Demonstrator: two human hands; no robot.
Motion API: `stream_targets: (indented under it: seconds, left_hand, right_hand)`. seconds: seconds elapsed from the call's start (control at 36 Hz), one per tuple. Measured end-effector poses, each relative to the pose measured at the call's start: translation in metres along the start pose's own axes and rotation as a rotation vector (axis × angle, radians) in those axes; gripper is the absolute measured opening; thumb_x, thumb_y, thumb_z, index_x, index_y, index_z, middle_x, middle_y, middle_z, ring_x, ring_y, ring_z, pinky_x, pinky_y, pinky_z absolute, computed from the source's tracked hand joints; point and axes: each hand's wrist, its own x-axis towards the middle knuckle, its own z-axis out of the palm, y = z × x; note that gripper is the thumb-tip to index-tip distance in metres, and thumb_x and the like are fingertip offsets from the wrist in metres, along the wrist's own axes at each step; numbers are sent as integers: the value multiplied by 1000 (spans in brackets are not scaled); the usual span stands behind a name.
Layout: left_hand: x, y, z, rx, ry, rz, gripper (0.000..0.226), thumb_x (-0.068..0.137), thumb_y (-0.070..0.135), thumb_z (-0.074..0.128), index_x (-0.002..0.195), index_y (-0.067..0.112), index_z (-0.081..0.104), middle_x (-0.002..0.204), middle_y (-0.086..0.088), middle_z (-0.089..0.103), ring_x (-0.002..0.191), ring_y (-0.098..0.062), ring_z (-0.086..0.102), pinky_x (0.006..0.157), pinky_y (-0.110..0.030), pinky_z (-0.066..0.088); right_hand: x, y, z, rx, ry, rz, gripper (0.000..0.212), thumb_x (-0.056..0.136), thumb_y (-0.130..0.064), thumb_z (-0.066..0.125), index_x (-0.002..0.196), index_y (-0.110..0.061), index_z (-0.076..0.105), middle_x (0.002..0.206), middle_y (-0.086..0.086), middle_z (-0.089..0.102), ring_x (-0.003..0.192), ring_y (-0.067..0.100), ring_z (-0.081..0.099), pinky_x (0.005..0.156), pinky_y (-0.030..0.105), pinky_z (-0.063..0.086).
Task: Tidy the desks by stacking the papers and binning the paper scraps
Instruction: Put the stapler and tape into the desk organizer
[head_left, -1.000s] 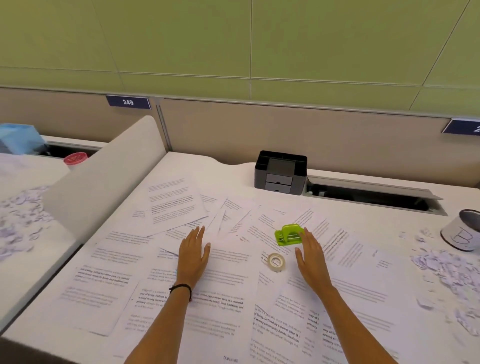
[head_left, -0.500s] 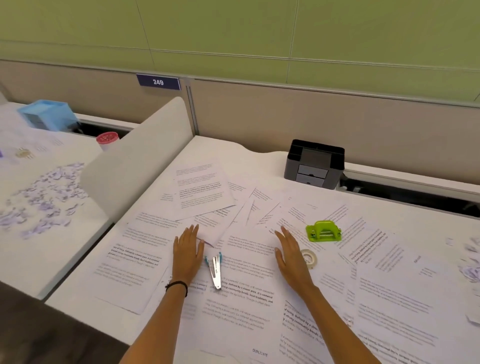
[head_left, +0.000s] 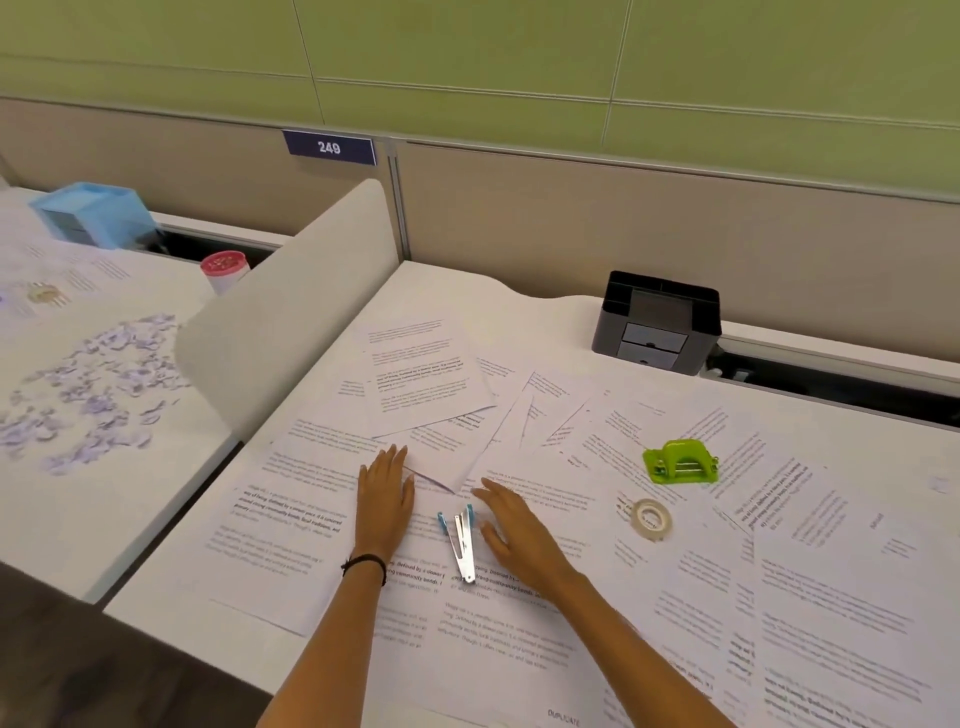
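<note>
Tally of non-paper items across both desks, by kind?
Organizers: 2 (black organizer, blue organizer)
Stapler: 1
Hole punch: 1
Tape roll: 1
Red-lidded tub: 1
Total: 6, not counting one blurry item on the left desk

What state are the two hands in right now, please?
Left hand: open, flat on the papers.
Right hand: open, holding nothing, beside the stapler.

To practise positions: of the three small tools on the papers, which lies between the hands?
The blue-and-silver stapler, between the left hand and right hand; the tape roll and green hole punch lie further right.
</note>
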Motion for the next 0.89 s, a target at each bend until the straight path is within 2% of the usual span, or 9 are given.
stream_targets:
  seconds: [0.11,0.22,0.36,0.53,0.75,0.89]
  left_hand:
    - [-2,-1,5,21,-7,-4,54,92,32,25,139,11,42,149,-9,35,139,-26,29,117,-41,9]
    - [-2,-2,7,37,2,1,65,90,43,12,139,12,42,149,-8,34,139,-25,28,116,-38,7]
    - [-3,0,6,47,3,-1,52,93,29,24,138,10,42,149,-9,34,139,-27,28,116,-40,9]
    - [-3,1,5,58,-6,6,67,89,41,9,139,11,42,150,-9,34,139,-25,28,116,-38,8]
    - [-4,1,5,46,0,4,65,90,41,10,139,11,42,149,-8,35,139,-25,29,116,-38,8]
    - [-4,0,6,28,18,8,62,91,41,14,136,12,46,147,-8,38,138,-24,31,116,-40,12]
  right_hand:
    - [8,-12,9,-3,0,18,46,98,-32,40,142,-21,32,153,-2,25,140,14,23,109,20,17]
    - [16,-20,17,-85,31,69,50,93,-43,46,137,-19,41,141,2,38,126,17,38,101,26,35]
    - [27,-32,23,-174,45,113,53,86,-49,52,126,-14,48,120,6,46,106,20,46,88,29,42]
    - [37,-45,27,-245,-2,182,51,87,-44,52,124,-10,43,122,10,45,103,23,47,82,31,41]
    - [43,-52,26,-288,-78,247,43,93,-30,49,128,-7,39,130,15,40,100,27,52,75,30,42]
    - [45,-49,19,-234,-74,250,32,94,-26,48,118,-7,45,122,14,44,92,26,55,67,27,37]
